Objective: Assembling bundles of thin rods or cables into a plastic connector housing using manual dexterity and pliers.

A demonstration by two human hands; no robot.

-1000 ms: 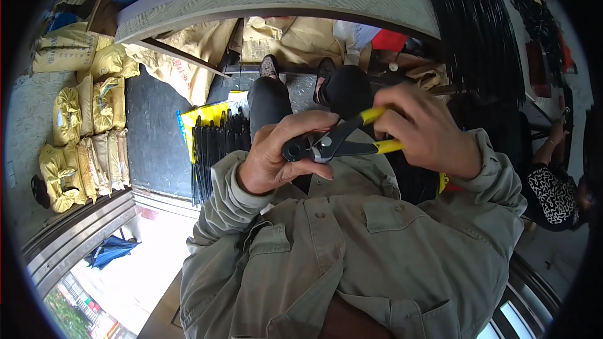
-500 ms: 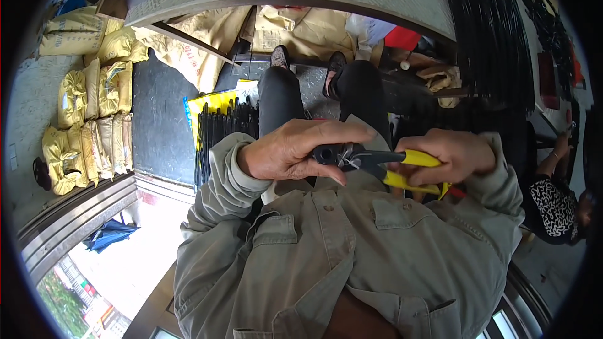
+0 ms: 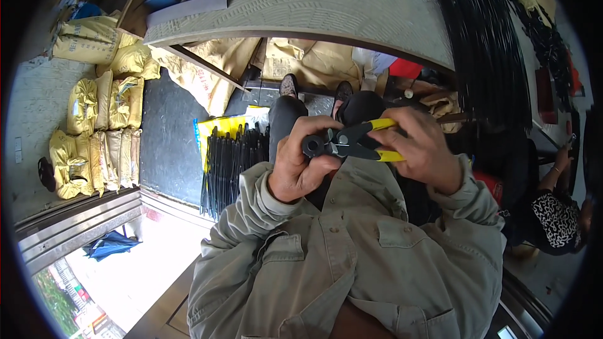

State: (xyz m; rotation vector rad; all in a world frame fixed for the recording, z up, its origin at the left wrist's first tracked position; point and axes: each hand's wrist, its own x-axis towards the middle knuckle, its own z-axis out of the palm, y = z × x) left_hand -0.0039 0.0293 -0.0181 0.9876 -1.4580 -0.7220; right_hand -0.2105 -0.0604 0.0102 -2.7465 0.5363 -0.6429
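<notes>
My left hand (image 3: 293, 166) is closed around a short black tubular part, whose round hollow end (image 3: 313, 145) faces up between thumb and fingers. Yellow-handled pliers (image 3: 358, 141) with a dark head are in my right hand (image 3: 422, 145), fingers wrapped about the grips. The two handles stand apart. The jaws lie right against the black part, next to a small silver-coloured piece (image 3: 343, 140); whether they bite on it I cannot tell. Both hands are in front of my chest, above my lap.
Thin black rods (image 3: 232, 166) stand bundled by my left leg on a yellow sheet (image 3: 204, 130). A table (image 3: 352, 9) spans ahead, with long black strands (image 3: 480, 44) hanging at its right. Stacked sacks (image 3: 81, 107) line the left. Another person's patterned sleeve (image 3: 556, 220) shows at far right.
The pliers have come up and turned, with their handles now spread farther up the view. My right hand has moved left, closer to my left hand. The whole view has shifted slightly.
</notes>
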